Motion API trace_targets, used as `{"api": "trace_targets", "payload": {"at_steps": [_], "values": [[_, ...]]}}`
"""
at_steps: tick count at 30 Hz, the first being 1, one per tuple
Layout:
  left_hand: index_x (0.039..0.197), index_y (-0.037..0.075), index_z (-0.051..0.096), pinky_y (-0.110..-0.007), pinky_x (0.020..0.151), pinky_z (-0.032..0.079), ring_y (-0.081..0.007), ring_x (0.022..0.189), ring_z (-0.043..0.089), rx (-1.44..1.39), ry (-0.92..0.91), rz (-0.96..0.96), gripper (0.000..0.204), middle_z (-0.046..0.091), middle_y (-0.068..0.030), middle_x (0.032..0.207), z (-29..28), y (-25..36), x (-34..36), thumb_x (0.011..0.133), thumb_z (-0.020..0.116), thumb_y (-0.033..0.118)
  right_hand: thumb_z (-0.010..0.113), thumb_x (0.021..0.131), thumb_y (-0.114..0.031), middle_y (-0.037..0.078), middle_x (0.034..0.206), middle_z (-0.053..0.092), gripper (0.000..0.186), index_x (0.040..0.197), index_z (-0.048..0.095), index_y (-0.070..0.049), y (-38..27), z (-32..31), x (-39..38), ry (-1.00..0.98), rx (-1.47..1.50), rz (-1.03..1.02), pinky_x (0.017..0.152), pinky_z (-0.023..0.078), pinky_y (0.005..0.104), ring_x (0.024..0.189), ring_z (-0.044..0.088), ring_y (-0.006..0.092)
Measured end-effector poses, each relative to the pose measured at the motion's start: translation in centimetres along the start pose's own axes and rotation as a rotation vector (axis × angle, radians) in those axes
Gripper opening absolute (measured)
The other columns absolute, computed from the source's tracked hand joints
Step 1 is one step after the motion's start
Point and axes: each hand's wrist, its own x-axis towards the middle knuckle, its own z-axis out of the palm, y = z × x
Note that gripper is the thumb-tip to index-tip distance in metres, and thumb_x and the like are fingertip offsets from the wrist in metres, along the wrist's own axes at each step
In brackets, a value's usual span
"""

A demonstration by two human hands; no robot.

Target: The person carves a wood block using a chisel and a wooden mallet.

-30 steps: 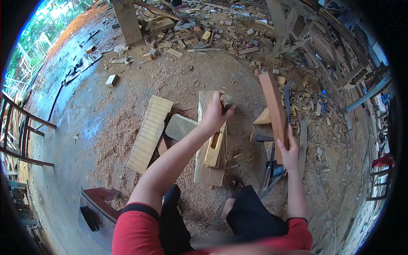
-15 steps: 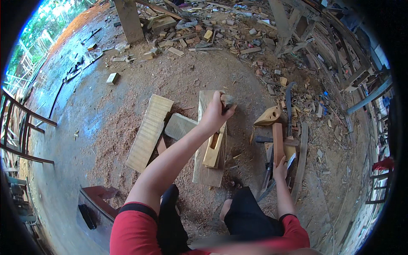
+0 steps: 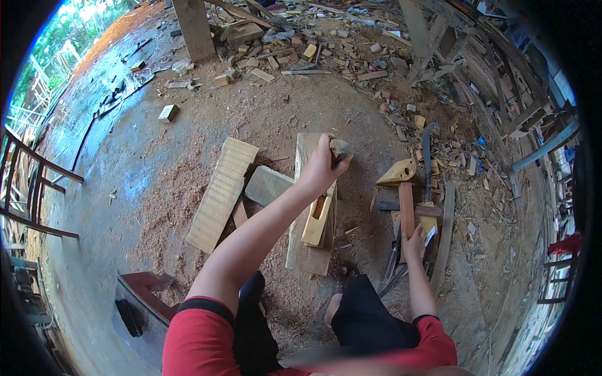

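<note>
My left hand [image 3: 323, 168] is closed around a rounded grey-brown lump [image 3: 340, 148], whose kind I cannot make out. Below that hand, a yellow wooden block with a slot [image 3: 315, 227], like a plane body, lies on a broad plank [image 3: 305, 255]. My forearm hides part of the plank. On the right, my right hand [image 3: 413, 243] grips the near end of a reddish wooden block [image 3: 407, 210]. Its far end is by a yellow, pointed wooden piece with a hole [image 3: 397, 172]. Under and beside the reddish block lie a dark flat tool [image 3: 387, 205] and a yellowish piece [image 3: 427, 224].
A wide pale board [image 3: 224, 194] and a grey block [image 3: 268, 186] lie left of the plank among wood shavings. A long curved blade [image 3: 427, 147] and a narrow strip [image 3: 444, 235] are at right. Wood scraps [image 3: 307, 53] cover the far ground. A brown metal-like frame [image 3: 147, 294] stands near left.
The reddish block and my right hand have shifted slightly left. My left hand keeps its place on the lump. The whole view has drifted a little.
</note>
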Motion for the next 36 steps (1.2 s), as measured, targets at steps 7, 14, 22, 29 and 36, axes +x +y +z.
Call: {"api": "trace_targets", "payload": {"at_steps": [7, 14, 22, 29, 36], "values": [[0.104, 0.001, 0.033, -0.038, 0.065, 0.045, -0.0352, 0.078, 0.059, -0.005, -0.024, -0.083, 0.043, 0.057, -0.0218, 0.086, 0.0, 0.4, 0.0, 0.078, 0.063, 0.016, 0.053, 0.086, -0.026, 0.017, 0.134, 0.031, 0.057, 0.133, 0.030, -0.005, -9.3, -10.3, -0.2, 0.330, 0.687, -0.551, 0.100, 0.029, 0.0399, 0.124, 0.031, 0.0320], [0.105, 0.001, 0.033, -0.035, 0.064, 0.044, -0.0253, 0.073, 0.055, -0.135, -0.010, -0.015, 0.042, 0.054, -0.0167, 0.082, 1.1, -2.2, 0.0, 0.078, 0.063, 0.013, 0.060, 0.080, -0.028, 0.015, 0.116, 0.052, 0.040, 0.111, 0.054, -0.002, -24.9, -22.9, -5.7, 0.437, 0.808, -1.234, 0.090, 0.040, 0.0375, 0.108, 0.050, 0.0288], [0.110, -0.002, 0.033, -0.031, 0.068, 0.045, -0.0225, 0.084, 0.053, -0.277, 0.012, 0.086, 0.048, 0.049, -0.0149, 0.094, 1.0, -0.9, -0.8, 0.073, 0.063, 0.003, 0.048, 0.086, -0.021, 0.011, 0.086, 0.066, 0.028, 0.101, 0.061, -0.002, -30.0, -19.0, -4.4, -0.026, 0.675, -0.969, 0.070, 0.048, 0.0323, 0.077, 0.063, 0.0247], [0.131, -0.006, 0.016, -0.041, 0.094, 0.035, -0.0380, 0.114, 0.038, 0.448, -0.025, -0.256, 0.092, 0.036, -0.0266, 0.122, 1.9, -4.9, -7.4, 0.071, 0.067, 0.042, 0.054, 0.085, -0.022, 0.009, 0.077, 0.066, 0.027, 0.099, 0.061, 0.001, -31.4, -18.4, -4.4, -0.291, 0.950, -0.933, 0.064, 0.048, 0.0273, 0.070, 0.063, 0.0141], [0.135, -0.004, 0.007, -0.041, 0.102, 0.028, -0.0340, 0.128, 0.024, 0.577, -0.249, -0.434, 0.097, 0.023, -0.0234, 0.136, 4.1, -6.4, -12.2, 0.073, 0.062, 0.046, 0.058, 0.084, -0.018, 0.005, 0.064, 0.060, 0.024, 0.090, 0.060, 0.005, -31.4, -18.8, -4.9, -0.328, 0.988, -0.902, 0.053, 0.047, 0.0229, 0.055, 0.058, 0.0083]]}}
